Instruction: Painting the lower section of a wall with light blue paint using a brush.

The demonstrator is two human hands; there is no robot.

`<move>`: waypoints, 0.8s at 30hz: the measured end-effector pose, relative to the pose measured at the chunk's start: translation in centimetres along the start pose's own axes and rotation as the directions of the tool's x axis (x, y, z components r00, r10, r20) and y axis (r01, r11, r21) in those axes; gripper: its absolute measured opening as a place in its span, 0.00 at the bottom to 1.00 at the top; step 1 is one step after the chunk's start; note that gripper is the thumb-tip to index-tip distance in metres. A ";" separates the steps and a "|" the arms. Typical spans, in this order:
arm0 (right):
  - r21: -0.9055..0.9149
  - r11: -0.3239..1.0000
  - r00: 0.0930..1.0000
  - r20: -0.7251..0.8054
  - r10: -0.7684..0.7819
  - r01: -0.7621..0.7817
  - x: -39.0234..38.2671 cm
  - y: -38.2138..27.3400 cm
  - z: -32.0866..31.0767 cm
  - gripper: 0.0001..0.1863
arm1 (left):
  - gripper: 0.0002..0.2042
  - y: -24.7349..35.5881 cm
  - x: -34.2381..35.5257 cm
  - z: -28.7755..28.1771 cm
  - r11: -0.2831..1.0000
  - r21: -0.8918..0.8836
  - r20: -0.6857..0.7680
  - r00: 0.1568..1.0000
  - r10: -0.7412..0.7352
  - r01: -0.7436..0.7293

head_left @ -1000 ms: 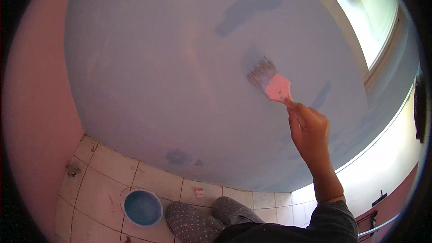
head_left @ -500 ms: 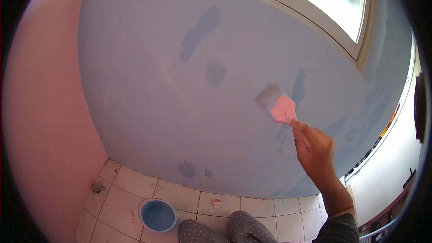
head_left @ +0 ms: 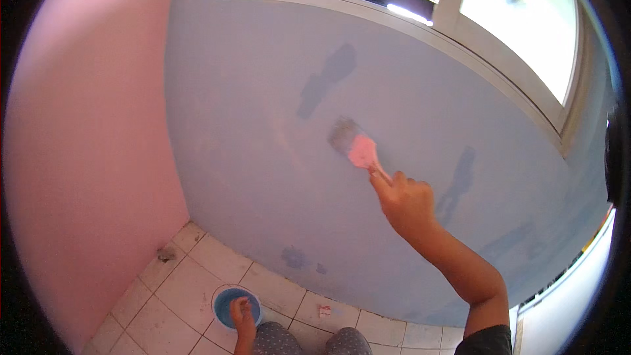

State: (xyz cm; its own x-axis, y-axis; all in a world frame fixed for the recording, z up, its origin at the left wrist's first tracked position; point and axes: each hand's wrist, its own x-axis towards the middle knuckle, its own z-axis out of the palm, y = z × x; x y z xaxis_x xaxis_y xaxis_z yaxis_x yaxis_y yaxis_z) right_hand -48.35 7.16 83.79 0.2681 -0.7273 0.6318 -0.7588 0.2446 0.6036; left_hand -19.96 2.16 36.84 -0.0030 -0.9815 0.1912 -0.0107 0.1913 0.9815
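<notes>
Head view: the right hand (head_left: 409, 202) is clamped around the handle of a pink-handled paintbrush (head_left: 355, 144), whose bristles press flat against the pale blue wall (head_left: 263, 125) below the window (head_left: 499, 20). The left hand (head_left: 242, 312) reaches down to the blue paint bowl (head_left: 227, 306) on the floor, its fingers touching the rim or inside — whether they are closed on it I cannot tell.

The risks I judge from here: with the body stretched between wall and floor, the bowl could tip and spill paint over the white floor tiles (head_left: 177, 289); a loaded brush held high may drip down the wall or onto the dotted trousers (head_left: 289, 340).

The wall looks unevenly covered — darker patches (head_left: 328, 79) stand out above the brush and to its right. At the left it meets a pink wall (head_left: 85, 158) in a corner. Bright daylight comes through the window.
</notes>
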 end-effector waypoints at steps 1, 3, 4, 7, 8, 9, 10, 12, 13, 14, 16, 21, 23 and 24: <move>-0.009 0.999 0.998 0.039 0.044 -0.044 -0.2 -0.2 -0.2 0.12 | 0.07 1.6 0.9 0.7 0.999 -0.013 0.060 0.998 0.030 -0.029; -0.007 0.995 0.991 0.085 0.103 -0.102 -1.6 -0.5 -2.5 0.13 | 0.07 6.1 2.3 2.1 0.999 -0.034 0.081 0.996 0.024 -0.021; -0.025 0.983 0.974 0.138 0.181 -0.180 -2.1 -0.4 -4.0 0.14 | 0.06 7.2 2.3 2.0 0.998 -0.058 0.127 0.991 0.031 -0.024; 0.039 0.975 0.968 0.129 0.214 -0.220 -2.3 1.4 -7.6 0.14 | 0.07 7.2 1.7 1.5 0.992 -0.108 0.123 0.989 0.082 -0.069; 0.028 0.973 0.966 0.132 0.225 -0.230 -2.1 2.1 -7.9 0.14 | 0.07 6.8 1.2 1.7 0.991 -0.112 0.137 0.987 0.088 -0.073; 0.027 0.970 0.970 0.031 0.241 -0.242 -1.4 3.1 -8.0 0.14 | 0.06 5.8 0.5 1.5 0.991 -0.134 0.107 0.994 0.023 -0.009; 0.017 0.967 0.965 -0.067 0.253 -0.252 -0.7 4.2 -8.2 0.15 | 0.06 4.8 -0.2 1.7 0.985 -0.162 0.085 0.995 -0.044 0.057; 0.000 0.966 0.950 -0.178 0.256 -0.260 0.6 6.4 -8.0 0.14 | 0.06 3.3 -1.6 2.4 0.979 -0.181 0.140 0.988 -0.069 0.094; -0.029 0.962 0.950 -0.167 0.262 -0.270 1.0 7.7 -7.8 0.14 | 0.06 2.9 -2.1 3.2 0.971 -0.199 0.176 0.979 -0.101 0.136; -0.100 0.943 0.944 -0.123 0.306 -0.318 1.8 8.5 -7.6 0.13 | 0.06 3.2 -2.4 3.3 0.970 -0.200 0.184 0.978 -0.098 0.135; -0.174 0.915 0.932 -0.080 0.354 -0.363 2.0 8.5 -8.0 0.11 | 0.06 3.6 -2.7 3.3 0.974 -0.192 0.254 0.965 -0.065 0.117; -0.085 0.924 0.915 0.131 0.382 -0.373 0.6 5.9 -13.0 0.06 | 0.07 4.1 -2.5 2.2 0.964 -0.215 0.174 0.978 -0.118 0.155; -0.040 0.918 0.913 0.099 0.396 -0.394 0.7 5.6 -13.8 0.05 | 0.07 3.9 -2.6 1.4 0.970 -0.182 0.142 0.981 -0.136 0.161; 0.007 0.912 0.910 0.066 0.409 -0.410 0.8 5.5 -13.8 0.05 | 0.07 3.6 -2.6 1.2 0.968 -0.167 0.135 0.977 -0.167 0.189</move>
State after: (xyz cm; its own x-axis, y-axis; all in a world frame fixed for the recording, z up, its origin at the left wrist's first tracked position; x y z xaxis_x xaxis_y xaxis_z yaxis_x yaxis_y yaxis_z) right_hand -44.15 16.75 94.36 -0.1056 -0.6040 0.7899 -0.8058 0.5175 0.2879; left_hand -21.16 5.39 39.82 -0.1366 -0.9904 0.0212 0.1565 -0.0005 0.9877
